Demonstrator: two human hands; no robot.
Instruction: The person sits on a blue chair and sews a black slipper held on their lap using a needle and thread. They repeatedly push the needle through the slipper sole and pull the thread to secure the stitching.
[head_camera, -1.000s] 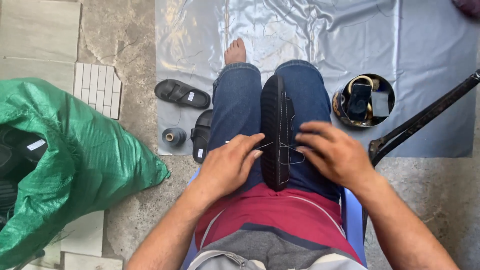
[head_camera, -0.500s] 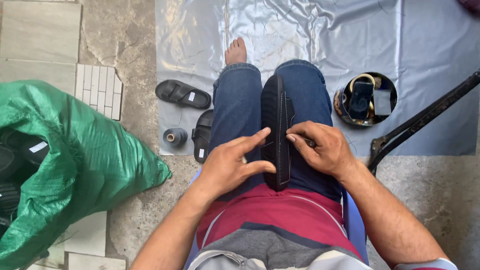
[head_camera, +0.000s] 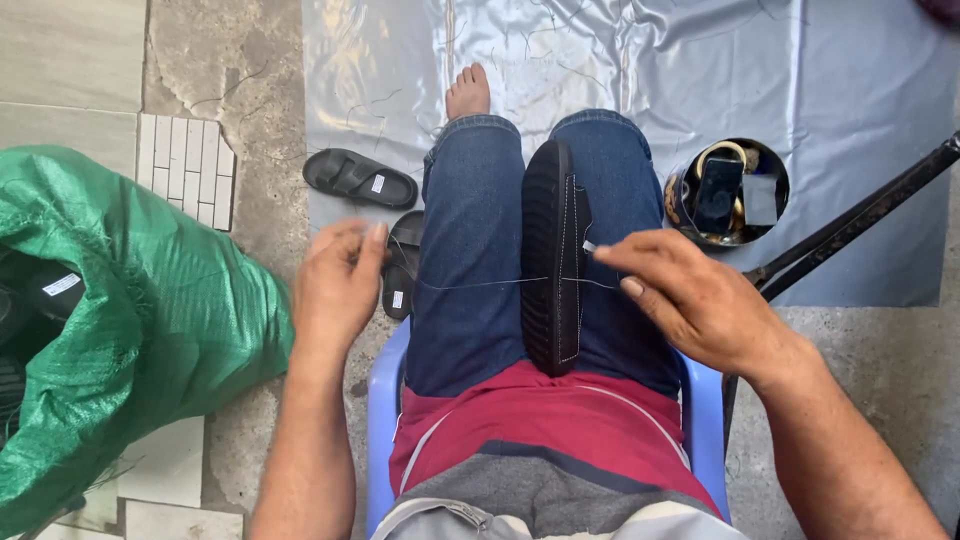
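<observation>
Head view shows me seated on a blue chair (head_camera: 385, 400), looking down at my lap. Clamped edge-up between my knees is a black sandal (head_camera: 550, 255), sole ribs facing my left hand, a line of pale stitches running along its side. A thin thread (head_camera: 470, 284) runs taut from the sandal across my left thigh to my left hand (head_camera: 335, 285), which is out beyond my left knee with the fingers curled in on the thread end. My right hand (head_camera: 690, 295) sits just right of the sandal, thumb and forefinger pinched together at the stitch line; I cannot tell whether they grip a needle or only the thread there.

Beyond my left hand two more sandals (head_camera: 360, 178) lie on the floor, one just beside my knee. Further left is a green sack (head_camera: 130, 300). Past my right hand stands a round tin (head_camera: 728, 195) with a phone and oddments in it, and a dark rod (head_camera: 860, 215) slants by my right wrist.

As I judge it, the risk is in the pull: too hard a tug from the left could snap the thread or cut it into the sole edge. If my knees ease off, the sandal could tip and slacken the stitch. A needle point near my right fingers could also prick me
</observation>
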